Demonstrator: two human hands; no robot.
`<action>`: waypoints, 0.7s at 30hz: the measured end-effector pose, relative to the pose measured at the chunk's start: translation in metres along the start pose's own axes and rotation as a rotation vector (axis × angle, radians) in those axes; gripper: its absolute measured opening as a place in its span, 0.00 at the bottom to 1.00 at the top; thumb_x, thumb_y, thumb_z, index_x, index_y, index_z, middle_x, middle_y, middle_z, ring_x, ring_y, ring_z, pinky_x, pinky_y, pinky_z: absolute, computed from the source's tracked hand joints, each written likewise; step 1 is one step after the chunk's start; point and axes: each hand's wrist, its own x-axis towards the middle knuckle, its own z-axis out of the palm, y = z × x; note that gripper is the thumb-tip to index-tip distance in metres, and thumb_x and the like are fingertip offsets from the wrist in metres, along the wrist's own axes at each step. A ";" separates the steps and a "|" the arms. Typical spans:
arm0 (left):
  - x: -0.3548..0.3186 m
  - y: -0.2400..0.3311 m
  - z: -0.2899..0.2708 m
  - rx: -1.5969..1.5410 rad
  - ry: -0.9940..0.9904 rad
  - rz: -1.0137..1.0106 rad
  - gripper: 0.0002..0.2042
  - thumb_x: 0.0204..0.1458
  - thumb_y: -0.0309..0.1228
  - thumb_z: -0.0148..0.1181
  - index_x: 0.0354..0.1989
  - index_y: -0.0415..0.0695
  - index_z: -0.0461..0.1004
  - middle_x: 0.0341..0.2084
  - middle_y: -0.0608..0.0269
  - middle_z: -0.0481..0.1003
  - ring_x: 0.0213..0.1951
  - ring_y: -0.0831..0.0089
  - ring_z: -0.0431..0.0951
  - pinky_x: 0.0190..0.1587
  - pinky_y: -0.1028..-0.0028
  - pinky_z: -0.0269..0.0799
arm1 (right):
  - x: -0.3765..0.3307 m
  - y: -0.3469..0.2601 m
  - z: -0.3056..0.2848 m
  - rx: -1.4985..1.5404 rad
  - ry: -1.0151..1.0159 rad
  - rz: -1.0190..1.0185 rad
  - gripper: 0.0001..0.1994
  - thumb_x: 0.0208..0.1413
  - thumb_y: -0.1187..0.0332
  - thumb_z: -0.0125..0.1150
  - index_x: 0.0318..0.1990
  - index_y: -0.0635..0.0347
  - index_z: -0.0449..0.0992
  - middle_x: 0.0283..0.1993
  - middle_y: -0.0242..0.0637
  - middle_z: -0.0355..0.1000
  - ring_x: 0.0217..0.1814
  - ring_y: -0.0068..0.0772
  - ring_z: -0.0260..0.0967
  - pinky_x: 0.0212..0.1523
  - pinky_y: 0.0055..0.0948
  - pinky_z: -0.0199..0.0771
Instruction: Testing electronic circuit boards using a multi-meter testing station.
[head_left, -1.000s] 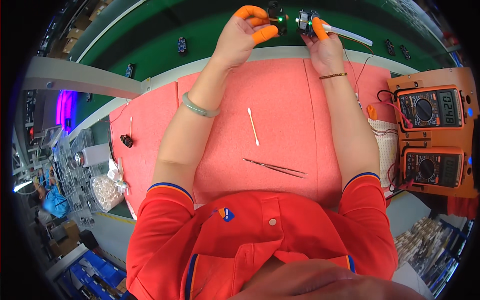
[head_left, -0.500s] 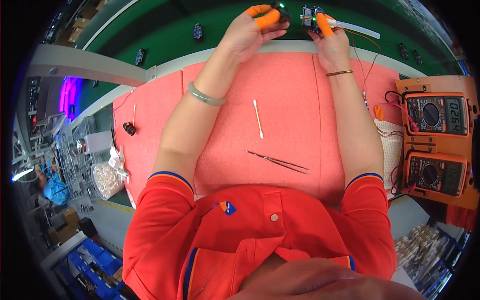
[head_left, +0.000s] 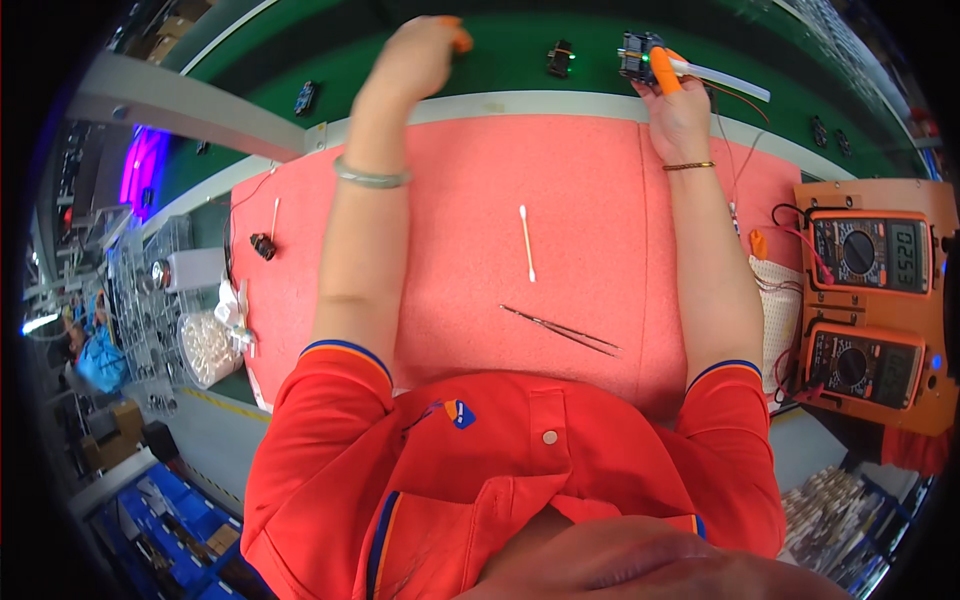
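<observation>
My left hand (head_left: pixel 415 62), orange covers on its fingertips, is over the green surface at the far left, smeared by motion, and its fingers are mostly hidden. Nothing can be made out in its grip. To its right, a small dark electronic module (head_left: pixel 560 58) with a lit green light lies on the green surface. My right hand (head_left: pixel 682 118) is closed on a small circuit-board module (head_left: pixel 636 57), also showing a green light. A white tube-like stick (head_left: pixel 735 82) sticks out rightward from that hand, and thin wires trail down beside it.
On the pink mat (head_left: pixel 470 230) lie a cotton swab (head_left: pixel 527 243), metal tweezers (head_left: pixel 560 330) and a black part (head_left: pixel 263 246). Two orange multimeters (head_left: pixel 868 250) stand at right. A tub of swabs (head_left: pixel 208 348) is at left. More modules (head_left: pixel 305 97) lie on the green surface (head_left: pixel 510 70).
My left hand has let go of the dark lit module, which now lies on the green surface, and has moved left. My right hand still holds its module.
</observation>
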 end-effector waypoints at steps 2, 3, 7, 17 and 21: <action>-0.007 -0.018 -0.004 -0.155 -0.190 -0.168 0.16 0.34 0.12 0.45 0.33 0.41 0.71 0.37 0.53 0.69 0.40 0.57 0.69 0.42 0.71 0.64 | 0.000 0.001 0.000 0.008 -0.012 -0.002 0.12 0.51 0.71 0.49 0.43 0.65 0.63 0.40 0.37 0.64 0.41 0.29 0.64 0.43 0.31 0.67; -0.009 -0.022 -0.003 -0.160 -0.189 -0.187 0.16 0.35 0.13 0.46 0.33 0.41 0.71 0.36 0.53 0.70 0.39 0.57 0.69 0.42 0.71 0.64 | 0.001 0.002 -0.001 0.022 -0.032 -0.027 0.12 0.51 0.71 0.49 0.43 0.64 0.63 0.40 0.38 0.64 0.41 0.30 0.64 0.44 0.32 0.66; -0.003 -0.013 0.005 -0.174 -0.072 -0.151 0.12 0.39 0.17 0.49 0.35 0.40 0.69 0.34 0.53 0.70 0.38 0.59 0.70 0.41 0.70 0.64 | 0.004 0.005 -0.001 -0.038 0.026 -0.029 0.10 0.50 0.71 0.50 0.40 0.63 0.66 0.39 0.37 0.64 0.41 0.28 0.64 0.43 0.34 0.68; 0.022 0.082 0.008 -1.628 -0.037 -0.400 0.14 0.50 0.25 0.46 0.45 0.36 0.59 0.36 0.61 0.67 0.37 0.74 0.71 0.41 0.75 0.67 | -0.002 -0.002 0.000 -0.034 -0.001 -0.100 0.11 0.43 0.73 0.59 0.35 0.65 0.67 0.29 0.33 0.67 0.30 0.20 0.64 0.29 0.18 0.66; 0.020 0.106 0.013 -1.798 -0.176 -0.424 0.13 0.50 0.26 0.47 0.44 0.34 0.61 0.36 0.62 0.67 0.37 0.74 0.70 0.44 0.75 0.67 | -0.002 -0.002 0.002 -0.060 -0.001 -0.079 0.11 0.45 0.73 0.57 0.38 0.64 0.67 0.32 0.32 0.66 0.33 0.19 0.64 0.32 0.17 0.65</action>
